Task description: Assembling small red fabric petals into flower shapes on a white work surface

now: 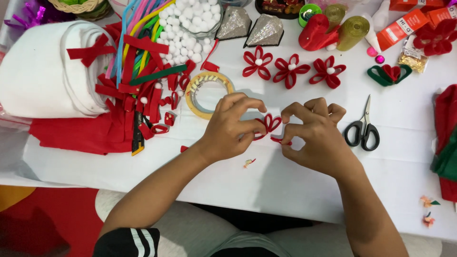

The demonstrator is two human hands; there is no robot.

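Note:
My left hand [233,126] pinches a small red felt flower [270,123] made of looped petals, just above the white table [285,181]. My right hand [314,133] is close beside it on the right, fingertips pinching a short red felt loop [281,140] against the flower's lower edge. Three finished red felt flowers [289,70], each with a white pompom centre, lie in a row farther back.
Black-handled scissors [363,129] lie to the right of my right hand. A roll of tape [208,93] sits behind my left hand. Red felt strips [138,95], a white felt roll [45,71], white pompoms [188,26] and coloured pipe cleaners fill the left.

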